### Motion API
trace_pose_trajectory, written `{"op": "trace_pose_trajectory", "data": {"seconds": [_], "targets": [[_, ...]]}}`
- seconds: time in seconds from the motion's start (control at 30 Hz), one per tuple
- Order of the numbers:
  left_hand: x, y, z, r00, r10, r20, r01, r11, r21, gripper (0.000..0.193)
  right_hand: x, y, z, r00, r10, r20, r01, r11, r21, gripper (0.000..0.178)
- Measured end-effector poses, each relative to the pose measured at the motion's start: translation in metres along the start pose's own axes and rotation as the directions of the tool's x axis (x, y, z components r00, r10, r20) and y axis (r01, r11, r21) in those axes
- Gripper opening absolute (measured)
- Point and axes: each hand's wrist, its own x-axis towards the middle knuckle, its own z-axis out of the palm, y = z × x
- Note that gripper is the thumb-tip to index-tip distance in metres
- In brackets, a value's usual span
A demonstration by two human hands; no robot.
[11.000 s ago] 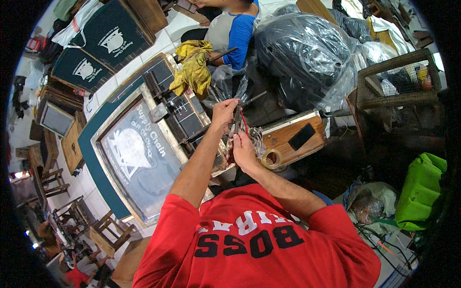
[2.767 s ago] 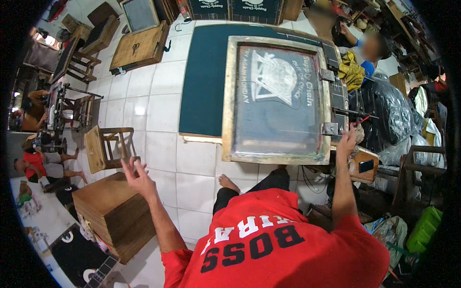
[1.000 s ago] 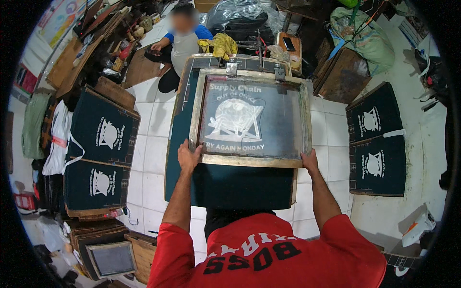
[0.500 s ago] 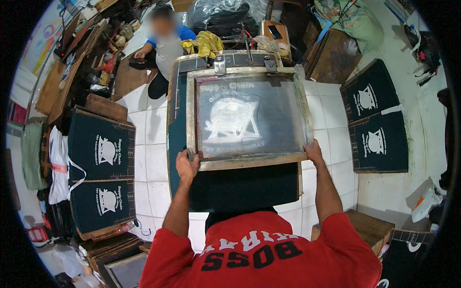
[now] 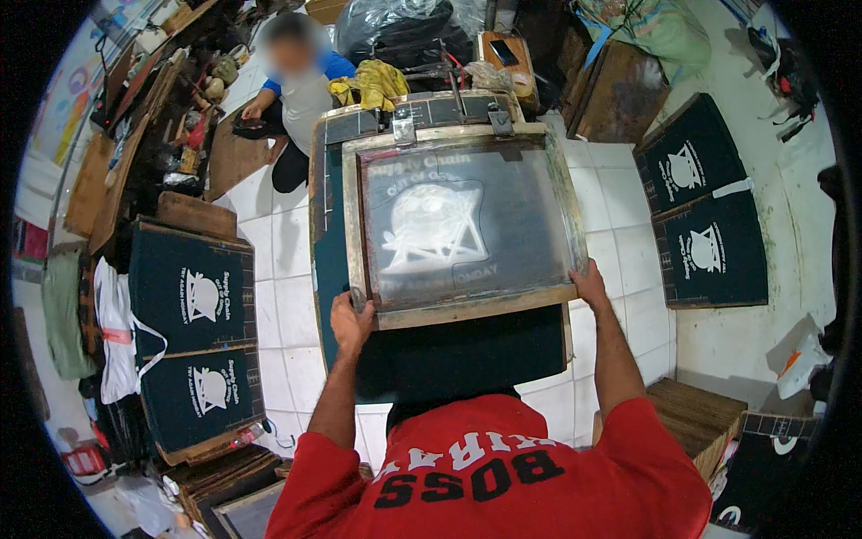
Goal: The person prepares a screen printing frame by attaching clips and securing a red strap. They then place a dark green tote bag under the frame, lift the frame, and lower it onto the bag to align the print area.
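A wooden-framed printing screen [image 5: 449,314] lies over a board covered with dark green cloth [image 5: 458,355]. White lettering and a figure show through its pale mesh. Two metal hinge clamps, a left one [image 5: 404,132] and a right one [image 5: 500,120], hold its far edge. My left hand [image 5: 352,322] grips the near left corner, thumb on top of the wood. At the near right corner my right hand [image 5: 590,283] holds the frame by its side, the fingers partly hidden underneath.
Printed dark green panels on boards stand at the left [image 5: 193,292] and along the right wall [image 5: 709,256]. A person [image 5: 305,99] sits at the far left beside a yellow cloth [image 5: 373,83]. Stacked wooden boards [image 5: 687,418] are at the near right; a phone [image 5: 504,53] lies at the back.
The whole view has turned and shifted slightly. Both hands keep their hold on the screen's near corners, and the screen stays over the board.
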Motion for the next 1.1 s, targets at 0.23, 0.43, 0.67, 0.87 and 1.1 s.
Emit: {"op": "trace_pose_trajectory", "data": {"seconds": [0.23, 0.43, 0.67, 0.87, 1.1], "targets": [[-0.015, 0.012, 0.01, 1.0, -0.009, -0.002, 0.009, 0.998, 0.06, 0.046, 0.01, -0.001, -0.014, 0.999, -0.021, 0.034, 0.022, 1.0, -0.001, 0.053], [-0.006, 0.003, -0.002, 0.999, -0.01, 0.04, 0.01, 1.0, 0.006, 0.045, -0.005, 0.008, 0.003, 0.999, -0.046, -0.014, 0.047, 0.998, 0.045, 0.056], [-0.019, 0.013, 0.008, 1.0, 0.016, 0.005, -0.016, 0.999, 0.035, 0.046, 0.005, 0.009, -0.01, 1.0, -0.004, 0.021, 0.004, 0.999, 0.032, 0.057], [-0.013, 0.006, -0.001, 0.999, -0.038, 0.02, 0.037, 0.999, 0.034, 0.044, -0.012, 0.003, 0.0, 1.0, -0.007, 0.019, 0.006, 0.999, 0.049, 0.056], [-0.025, 0.009, 0.008, 1.0, 0.018, -0.015, -0.017, 0.995, 0.101, 0.045, -0.006, 0.002, -0.012, 0.998, -0.025, 0.059, 0.024, 1.0, 0.015, 0.055]]}}
